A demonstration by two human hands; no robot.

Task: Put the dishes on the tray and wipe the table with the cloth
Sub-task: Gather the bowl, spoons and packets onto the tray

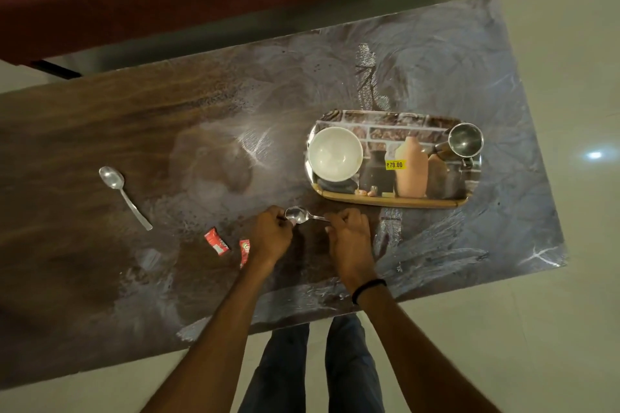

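Head view: both hands meet near the table's (100, 117) front edge — the right hand (350, 238) pinches a spoon's (297, 214) handle, the left hand (271, 235) curls closed at its bowl. White bowl (334, 152) and steel cup (464, 140) sit on the tray (396, 201) toward the right end — a second spoon (122, 193) lies toward the left end.

spoon handle (318, 218) hidden by hands

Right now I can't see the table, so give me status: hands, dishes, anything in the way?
Both hands on one spoon. Bowl, steel cup on tray. Second spoon still out; red wrappers nearby.
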